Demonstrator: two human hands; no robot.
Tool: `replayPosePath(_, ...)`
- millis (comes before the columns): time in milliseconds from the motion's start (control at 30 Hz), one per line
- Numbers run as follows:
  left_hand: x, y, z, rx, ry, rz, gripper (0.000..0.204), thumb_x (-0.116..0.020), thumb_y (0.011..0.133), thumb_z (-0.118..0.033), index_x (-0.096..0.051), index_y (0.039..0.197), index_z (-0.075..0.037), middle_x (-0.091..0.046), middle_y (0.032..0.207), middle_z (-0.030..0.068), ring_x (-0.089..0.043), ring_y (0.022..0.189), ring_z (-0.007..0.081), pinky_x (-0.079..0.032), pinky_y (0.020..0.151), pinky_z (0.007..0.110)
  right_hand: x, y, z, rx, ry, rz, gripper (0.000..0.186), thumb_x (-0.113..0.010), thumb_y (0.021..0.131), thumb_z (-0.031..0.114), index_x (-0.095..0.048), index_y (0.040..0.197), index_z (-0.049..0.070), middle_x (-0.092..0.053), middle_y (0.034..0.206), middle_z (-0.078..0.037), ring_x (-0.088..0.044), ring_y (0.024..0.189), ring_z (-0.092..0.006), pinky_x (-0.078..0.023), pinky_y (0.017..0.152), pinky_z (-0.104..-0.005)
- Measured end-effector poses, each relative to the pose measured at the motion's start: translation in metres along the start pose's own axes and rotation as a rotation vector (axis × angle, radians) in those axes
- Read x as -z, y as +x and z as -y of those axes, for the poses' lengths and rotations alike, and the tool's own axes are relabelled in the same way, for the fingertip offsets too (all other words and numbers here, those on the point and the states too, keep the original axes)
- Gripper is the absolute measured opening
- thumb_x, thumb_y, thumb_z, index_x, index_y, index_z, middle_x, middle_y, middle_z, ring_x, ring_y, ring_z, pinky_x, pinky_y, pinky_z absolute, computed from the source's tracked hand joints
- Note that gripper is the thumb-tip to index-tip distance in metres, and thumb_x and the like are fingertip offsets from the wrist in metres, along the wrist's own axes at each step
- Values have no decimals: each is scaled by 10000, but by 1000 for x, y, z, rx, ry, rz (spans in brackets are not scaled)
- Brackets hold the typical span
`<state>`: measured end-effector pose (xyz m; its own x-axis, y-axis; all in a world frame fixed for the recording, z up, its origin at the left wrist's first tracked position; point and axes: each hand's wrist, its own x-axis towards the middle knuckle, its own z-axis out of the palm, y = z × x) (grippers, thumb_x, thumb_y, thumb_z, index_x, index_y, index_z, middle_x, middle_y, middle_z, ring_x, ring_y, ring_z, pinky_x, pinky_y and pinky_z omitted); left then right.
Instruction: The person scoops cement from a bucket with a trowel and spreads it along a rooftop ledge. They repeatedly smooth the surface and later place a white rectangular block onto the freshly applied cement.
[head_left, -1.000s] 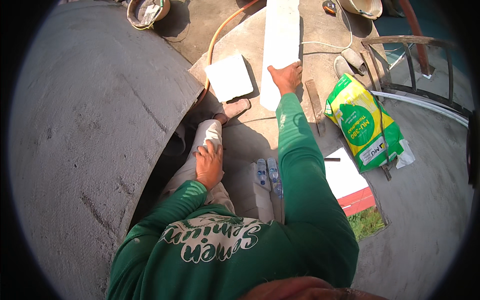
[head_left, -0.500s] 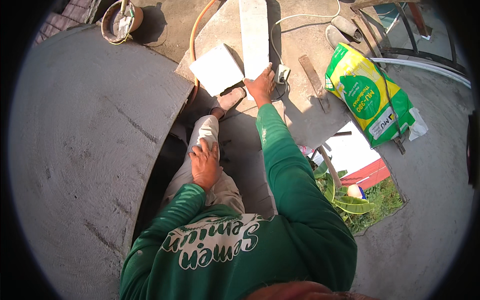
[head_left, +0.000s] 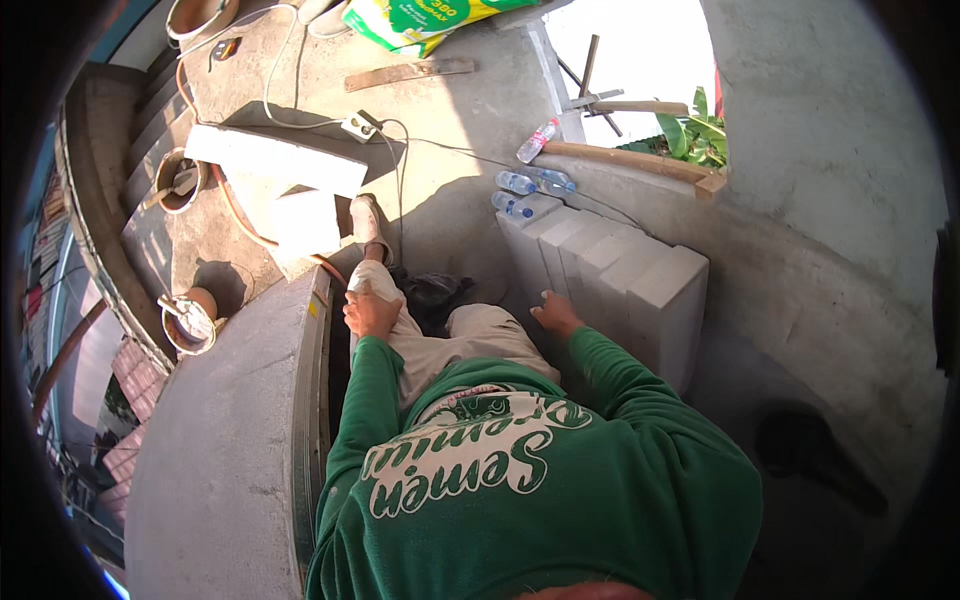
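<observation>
My left hand [head_left: 371, 312] rests on the knee of my beige trousers [head_left: 470, 335], fingers draped over the cloth. My right hand [head_left: 556, 313] hangs low beside a row of pale grey lightweight blocks [head_left: 625, 262]; its fingers are loosely bent, partly apart, and hold nothing. I cannot tell whether it touches the nearest block. Beyond my left hand, a long white block [head_left: 275, 160] lies on the concrete floor, with a squarish white block [head_left: 305, 222] next to it. My shoe [head_left: 367, 222] is beside these blocks.
Mortar buckets [head_left: 190, 320] stand at the left, near a grey plastered slab [head_left: 225, 420]. An orange hose [head_left: 235, 212] and cable with a socket box [head_left: 359, 126] cross the floor. Plastic bottles [head_left: 515, 182], a wooden strip [head_left: 410, 74] and a green-yellow bag [head_left: 420, 22] lie farther off.
My right hand has left the long white block and come back to the grey blocks on the right. My left hand stays on my leg, near the knee. The view has turned right.
</observation>
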<state>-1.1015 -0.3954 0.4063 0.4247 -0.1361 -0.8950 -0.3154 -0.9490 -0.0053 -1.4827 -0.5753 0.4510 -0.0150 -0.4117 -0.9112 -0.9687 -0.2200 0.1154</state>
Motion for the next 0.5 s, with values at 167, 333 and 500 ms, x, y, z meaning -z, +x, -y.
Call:
replayPosePath(167,-73,30,14,-294,116,-161,925,-709,890,-628,-469,1589,-72,-561,1510,262,-595,1319,471,-500,1104,536,-54,-80,-88,49,678,-220,654,-763,960,356,-583,1451,-35,-731,1306,-214,-749,1108,-361,-584,956,-471)
replayPosePath(333,-68,-22,-62,-689,121,-93,758,-527,1029,-602,-602,1436,33,-650,1399,309,-596,1311,478,-468,1119,494,-237,-120,-189,-101,1713,-120,553,-746,1007,290,-575,1457,19,-733,1219,-132,-741,1053,-243,-616,905,-421)
replayPosePath(500,-93,-117,-215,-963,-260,387,895,-396,1062,-717,-470,1563,21,-514,1577,284,-481,1471,456,-377,1195,535,-387,-189,-360,-279,2143,-753,607,-630,1084,397,-448,1550,53,-505,1540,-194,-577,1377,-329,-545,1071,-443)
